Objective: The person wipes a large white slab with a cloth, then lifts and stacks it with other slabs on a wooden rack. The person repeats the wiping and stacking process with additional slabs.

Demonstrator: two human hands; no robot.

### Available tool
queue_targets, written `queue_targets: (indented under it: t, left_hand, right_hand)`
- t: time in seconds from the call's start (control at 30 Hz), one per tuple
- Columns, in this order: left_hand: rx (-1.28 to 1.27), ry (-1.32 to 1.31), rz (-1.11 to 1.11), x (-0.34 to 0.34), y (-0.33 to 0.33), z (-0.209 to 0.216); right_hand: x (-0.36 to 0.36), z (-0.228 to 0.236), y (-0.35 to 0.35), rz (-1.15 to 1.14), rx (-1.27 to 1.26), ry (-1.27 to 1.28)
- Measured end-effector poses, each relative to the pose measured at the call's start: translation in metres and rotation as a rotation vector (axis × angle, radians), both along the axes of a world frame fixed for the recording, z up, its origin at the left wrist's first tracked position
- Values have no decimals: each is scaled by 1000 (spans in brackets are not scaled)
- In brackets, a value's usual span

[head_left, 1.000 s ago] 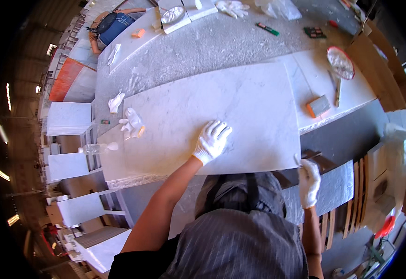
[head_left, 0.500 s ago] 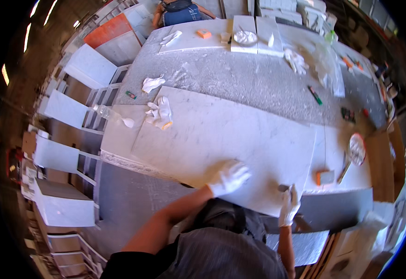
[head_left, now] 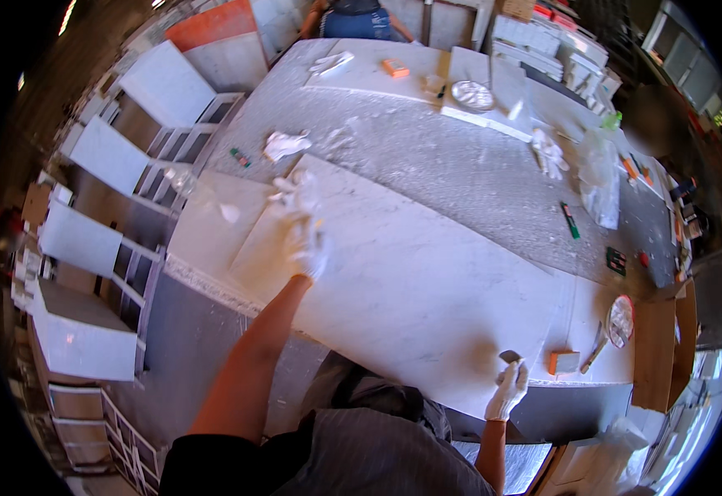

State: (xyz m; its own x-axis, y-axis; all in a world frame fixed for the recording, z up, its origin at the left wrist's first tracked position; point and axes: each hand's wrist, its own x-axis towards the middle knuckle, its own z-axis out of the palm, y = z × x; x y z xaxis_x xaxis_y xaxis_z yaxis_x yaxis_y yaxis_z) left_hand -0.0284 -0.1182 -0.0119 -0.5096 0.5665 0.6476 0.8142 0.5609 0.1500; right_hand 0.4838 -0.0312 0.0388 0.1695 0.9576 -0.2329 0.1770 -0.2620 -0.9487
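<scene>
In a white work glove, my left hand [head_left: 305, 248] reaches over the left part of a large white grey-veined slab [head_left: 402, 273]. Motion smears its fingers, which are close to a loose white glove [head_left: 296, 190] lying on that slab. My right hand [head_left: 505, 395], also gloved, is at the slab's near right edge. Between its fingertips it pinches a small dark grey flat piece [head_left: 509, 356], whose exact kind I cannot make out. An orange-and-grey block [head_left: 563, 362], like a sanding sponge, lies just right of that hand.
Right of the slab are a round dish of white paste [head_left: 620, 321], a scraper [head_left: 595, 352] and a cardboard box [head_left: 657, 351]. A clear bottle [head_left: 181, 181] lies at the left edge. Further back are gloves [head_left: 286, 145], a plastic bag [head_left: 599, 182] and a person [head_left: 357, 25].
My left hand has moved left and away from me, from the slab's near edge toward the loose glove. My right hand still pinches the grey piece. The whole view has shifted and turned slightly.
</scene>
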Motion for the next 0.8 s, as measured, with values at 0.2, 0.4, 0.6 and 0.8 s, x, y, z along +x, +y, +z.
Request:
queue_targets:
  t: [0.2, 0.4, 0.6, 0.8]
  left_hand:
    - [-87, -365, -501, 46, 91, -22]
    - [6, -466, -837, 146, 117, 35]
    - [-251, -168, -624, 86, 2, 59]
    - [-530, -410, 113, -14, -98, 80]
  right_hand:
    - [-8, 9, 37, 36, 114, 93]
    - [25, 5, 105, -115, 223, 49]
    - [27, 5, 102, -87, 55, -25]
    - [67, -68, 51, 154, 374, -731]
